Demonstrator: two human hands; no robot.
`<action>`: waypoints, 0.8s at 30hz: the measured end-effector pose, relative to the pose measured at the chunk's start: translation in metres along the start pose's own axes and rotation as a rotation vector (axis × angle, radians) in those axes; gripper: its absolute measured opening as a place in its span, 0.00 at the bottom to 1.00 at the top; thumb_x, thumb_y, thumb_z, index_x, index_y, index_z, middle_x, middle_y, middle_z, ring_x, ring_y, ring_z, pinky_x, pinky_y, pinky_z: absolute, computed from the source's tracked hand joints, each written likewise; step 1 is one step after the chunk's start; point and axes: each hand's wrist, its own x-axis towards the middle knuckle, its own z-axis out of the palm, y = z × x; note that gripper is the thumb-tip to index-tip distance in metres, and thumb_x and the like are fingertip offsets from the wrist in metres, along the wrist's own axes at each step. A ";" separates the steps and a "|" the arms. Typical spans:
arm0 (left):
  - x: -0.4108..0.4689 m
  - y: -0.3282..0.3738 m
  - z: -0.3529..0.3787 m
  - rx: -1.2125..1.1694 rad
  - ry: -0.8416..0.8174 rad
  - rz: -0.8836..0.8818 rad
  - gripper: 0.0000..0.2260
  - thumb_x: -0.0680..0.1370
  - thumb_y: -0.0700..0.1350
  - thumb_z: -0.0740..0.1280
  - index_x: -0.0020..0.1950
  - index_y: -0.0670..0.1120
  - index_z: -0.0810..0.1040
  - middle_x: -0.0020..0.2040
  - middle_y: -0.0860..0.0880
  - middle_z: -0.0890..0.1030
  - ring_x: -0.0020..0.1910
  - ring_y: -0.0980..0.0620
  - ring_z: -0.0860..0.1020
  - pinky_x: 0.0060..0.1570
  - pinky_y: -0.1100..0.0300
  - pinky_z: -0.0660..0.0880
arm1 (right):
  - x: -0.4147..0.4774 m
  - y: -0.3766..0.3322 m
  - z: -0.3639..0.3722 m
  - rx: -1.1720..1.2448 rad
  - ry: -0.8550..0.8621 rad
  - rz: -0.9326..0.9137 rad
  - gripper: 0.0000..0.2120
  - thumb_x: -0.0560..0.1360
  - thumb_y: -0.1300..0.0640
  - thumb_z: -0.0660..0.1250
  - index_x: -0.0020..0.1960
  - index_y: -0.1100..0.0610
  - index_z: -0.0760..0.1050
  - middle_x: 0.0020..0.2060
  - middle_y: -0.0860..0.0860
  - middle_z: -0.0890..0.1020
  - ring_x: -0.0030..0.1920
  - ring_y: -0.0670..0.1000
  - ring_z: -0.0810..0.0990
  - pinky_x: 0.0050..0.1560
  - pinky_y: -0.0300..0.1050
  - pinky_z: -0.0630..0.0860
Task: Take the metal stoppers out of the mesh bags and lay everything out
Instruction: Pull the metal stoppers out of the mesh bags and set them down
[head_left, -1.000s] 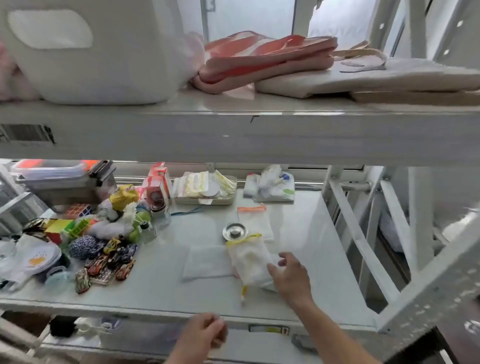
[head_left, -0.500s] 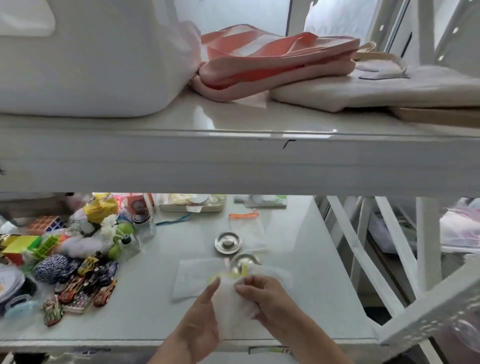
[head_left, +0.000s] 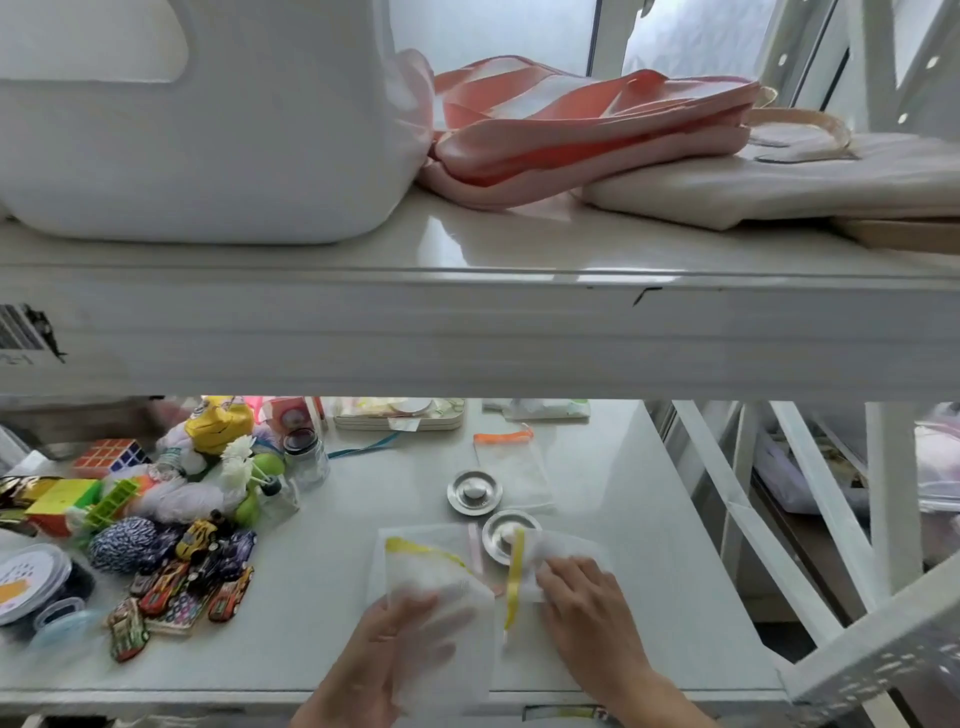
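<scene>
Two round metal stoppers lie on the lower shelf (head_left: 597, 613), one (head_left: 474, 492) behind the other (head_left: 511, 535). An empty mesh bag with an orange drawstring (head_left: 514, 470) lies flat behind them. In front, a white mesh bag with yellow trim (head_left: 431, 566) is stretched between my hands over another flat white mesh bag (head_left: 467, 540). My left hand (head_left: 410, 639) is blurred, its fingers spread under the translucent mesh. My right hand (head_left: 587, 608) holds the bag's right side beside its yellow ribbon (head_left: 515, 582).
A heap of toys crowds the left of the shelf: toy cars (head_left: 192, 582), puzzle cubes (head_left: 111, 454), a small glass jar (head_left: 306, 462). A tray (head_left: 400, 418) stands at the back. The upper shelf edge (head_left: 467, 338) hangs close overhead. A white frame (head_left: 810, 525) rises on the right.
A second stopper now lies on the shelf, out of the yellow-trimmed bag. My left hand came up to join the right on that bag, and both have pulled it apart sideways.
</scene>
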 end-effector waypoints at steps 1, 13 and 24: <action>-0.005 0.006 0.001 0.017 -0.013 0.019 0.21 0.67 0.40 0.73 0.59 0.36 0.84 0.58 0.38 0.86 0.51 0.47 0.87 0.38 0.59 0.80 | 0.001 -0.001 -0.001 0.031 0.010 0.034 0.10 0.71 0.51 0.62 0.44 0.48 0.81 0.52 0.45 0.85 0.50 0.52 0.83 0.43 0.46 0.78; -0.003 0.022 0.015 0.129 -0.029 0.139 0.23 0.68 0.40 0.77 0.57 0.30 0.74 0.51 0.36 0.81 0.46 0.40 0.81 0.36 0.54 0.80 | 0.033 -0.081 -0.056 1.892 -0.223 0.995 0.20 0.82 0.55 0.61 0.52 0.72 0.81 0.40 0.63 0.85 0.37 0.59 0.84 0.42 0.52 0.79; -0.008 0.005 -0.016 -0.014 0.149 0.148 0.42 0.54 0.53 0.85 0.64 0.39 0.79 0.59 0.35 0.84 0.57 0.38 0.84 0.58 0.40 0.78 | 0.031 -0.114 -0.041 1.734 -0.199 0.560 0.11 0.61 0.65 0.73 0.43 0.64 0.85 0.37 0.61 0.84 0.34 0.55 0.83 0.35 0.45 0.79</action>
